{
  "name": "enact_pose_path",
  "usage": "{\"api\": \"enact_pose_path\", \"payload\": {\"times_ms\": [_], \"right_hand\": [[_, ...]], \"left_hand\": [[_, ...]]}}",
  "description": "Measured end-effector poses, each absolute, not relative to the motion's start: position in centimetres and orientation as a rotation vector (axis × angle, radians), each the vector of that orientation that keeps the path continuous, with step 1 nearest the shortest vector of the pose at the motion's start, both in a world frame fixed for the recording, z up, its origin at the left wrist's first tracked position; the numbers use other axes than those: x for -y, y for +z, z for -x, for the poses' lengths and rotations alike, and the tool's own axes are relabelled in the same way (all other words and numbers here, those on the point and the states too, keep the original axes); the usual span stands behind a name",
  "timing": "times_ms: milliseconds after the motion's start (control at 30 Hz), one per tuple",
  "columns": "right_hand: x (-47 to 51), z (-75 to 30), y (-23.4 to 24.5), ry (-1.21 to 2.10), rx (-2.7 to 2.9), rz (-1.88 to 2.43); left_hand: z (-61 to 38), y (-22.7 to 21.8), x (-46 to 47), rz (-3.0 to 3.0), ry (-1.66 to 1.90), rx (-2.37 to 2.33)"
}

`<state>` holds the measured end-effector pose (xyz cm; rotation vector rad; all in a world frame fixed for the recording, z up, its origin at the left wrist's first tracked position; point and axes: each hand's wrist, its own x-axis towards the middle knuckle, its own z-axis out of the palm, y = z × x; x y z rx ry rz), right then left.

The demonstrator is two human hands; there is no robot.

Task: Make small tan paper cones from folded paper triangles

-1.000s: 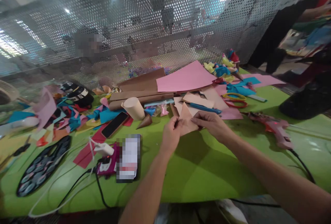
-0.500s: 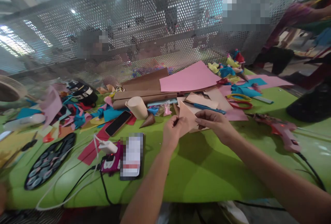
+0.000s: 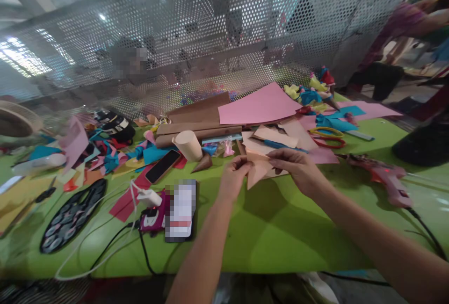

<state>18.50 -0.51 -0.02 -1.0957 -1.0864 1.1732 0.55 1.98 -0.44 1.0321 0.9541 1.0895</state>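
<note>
A piece of peach-coloured paper [image 3: 258,169] is held in the air between my two hands, its pointed corner hanging downward. My left hand [image 3: 235,177] pinches its left edge, and my right hand [image 3: 293,167] grips the right edge with fingers closed. Just behind the hands lie pale paper sheets [image 3: 301,138] with a blue pen-like tool [image 3: 283,146] on them. A brown paper cone [image 3: 202,162] and an upright cream paper roll [image 3: 188,145] stand to the left of my left hand.
Scissors [image 3: 329,141] and a pink glue gun [image 3: 389,184] lie on the right of the green table [image 3: 280,243]. Two phones, a purple power adapter [image 3: 152,217] with cables and a black palette [image 3: 73,215] are on the left. A perforated metal screen [image 3: 196,56] stands behind; another person is at right.
The peach paper has turned in my hands: its point faced up before and now hangs down. Both hands stay in nearly the same place, and the view has shifted slightly.
</note>
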Motion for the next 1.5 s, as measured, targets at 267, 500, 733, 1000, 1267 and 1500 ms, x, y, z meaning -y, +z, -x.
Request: {"api": "enact_pose_path", "payload": {"times_ms": [267, 500, 733, 1000, 1267, 1500], "right_hand": [[1.0, -18.9, 0.4, 0.926, 1.426, 1.015], [0.7, -18.6, 0.6, 0.785, 1.429, 1.048], [0.8, -18.3, 0.4, 0.842, 1.325, 1.143], [0.9, -18.5, -0.1, 0.785, 1.297, 1.174], [0.9, -18.4, 0.0, 0.744, 1.279, 1.188], [1.2, -17.8, 0.7, 0.734, 1.311, 1.144]], "left_hand": [[-0.9, -0.3, -2.0, -0.632, 1.139, -0.866], [-0.7, 0.3, -1.5, -0.776, 0.978, -0.809], [-0.9, 0.6, -1.2, -0.919, 1.005, -0.801], [-1.1, 0.3, -1.3, -0.926, 0.996, -0.779], [-0.6, 1.1, -0.7, -1.103, 0.924, -0.677], [-1.1, 0.3, -1.0, -1.169, 1.044, -0.916]]}}
